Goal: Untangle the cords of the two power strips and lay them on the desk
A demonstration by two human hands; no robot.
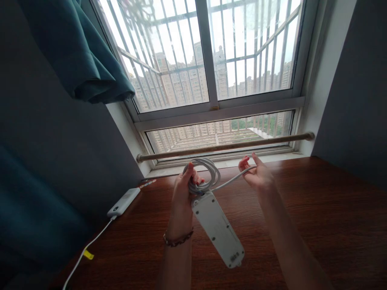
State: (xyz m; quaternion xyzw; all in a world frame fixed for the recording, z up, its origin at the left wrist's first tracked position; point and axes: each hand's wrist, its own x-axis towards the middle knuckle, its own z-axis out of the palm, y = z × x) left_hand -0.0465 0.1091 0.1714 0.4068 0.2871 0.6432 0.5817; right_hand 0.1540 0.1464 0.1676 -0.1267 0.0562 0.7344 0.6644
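A white power strip [218,229] hangs at a slant above the brown wooden surface, its screwed underside facing me. Its grey-white cord [211,171] is gathered in several loops at the strip's upper end. My left hand [186,187] is closed around the left side of these loops, thumb on top. From the coil a single length of cord stretches up and right to my right hand [258,175]. There it runs between thumb and curled fingers, which hold it loosely. The cord's plug is not visible.
A white power bank [123,202] lies at the left on the wooden surface [326,213], with a white cable [90,243] plugged in. Behind are a barred window [211,60] and a horizontal rail [226,148]. A blue-green curtain [81,60] hangs at upper left.
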